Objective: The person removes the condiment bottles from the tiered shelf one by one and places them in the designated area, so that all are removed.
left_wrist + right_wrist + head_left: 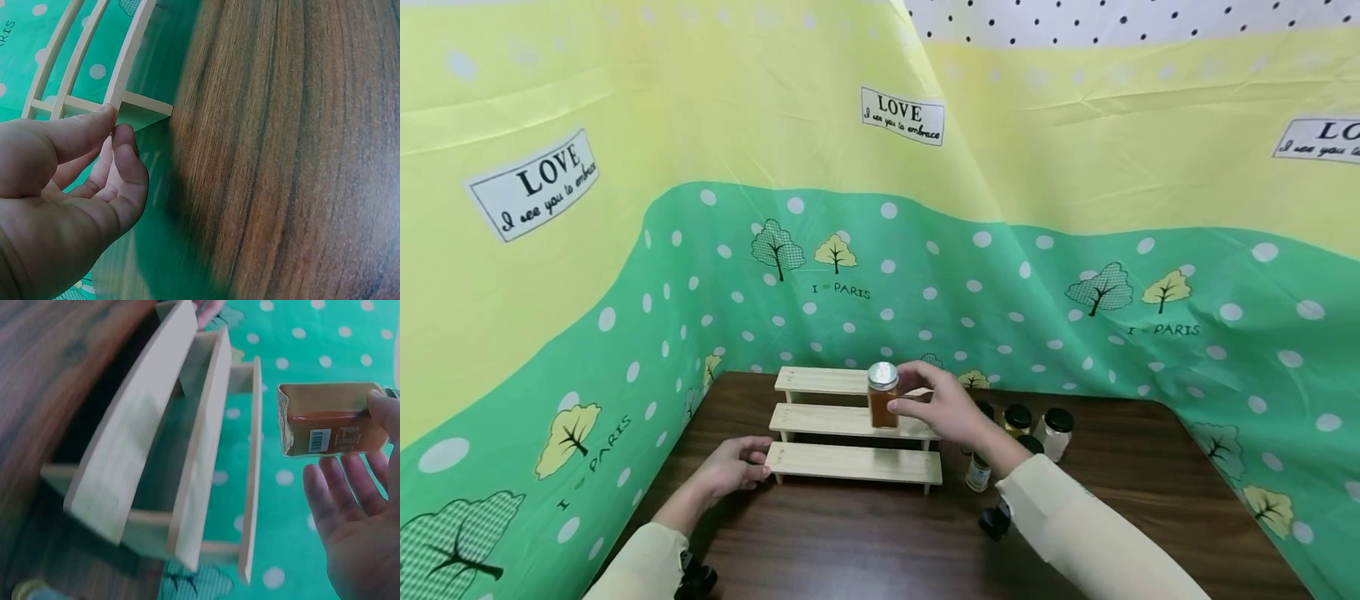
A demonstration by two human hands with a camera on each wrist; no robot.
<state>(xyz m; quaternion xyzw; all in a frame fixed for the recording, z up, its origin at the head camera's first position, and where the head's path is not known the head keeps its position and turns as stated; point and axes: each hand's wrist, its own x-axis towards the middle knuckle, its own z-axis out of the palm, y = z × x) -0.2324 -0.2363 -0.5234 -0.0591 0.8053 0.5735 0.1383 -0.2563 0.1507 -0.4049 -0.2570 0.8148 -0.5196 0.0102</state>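
Observation:
A glass spice jar (883,403) of orange-brown powder with a silver lid is held upright over the middle and back tiers of a pale wooden three-tier rack (853,461). My right hand (942,403) grips this jar between thumb and fingers. In the right wrist view the jar (331,419) shows a barcode label and lies apart from the boards. At the rack's front left corner, my left hand (733,463) pinches the end of the lowest board. The left wrist view has that thumb and index finger (128,156) meeting at the board's corner.
Right of the rack stand several jars with black lids, among them a pale-filled jar (1056,433), a yellowish one (1017,419) and a small labelled one (978,473). The dark wooden table (850,542) ends against a green and yellow printed cloth (925,292) behind and at the left.

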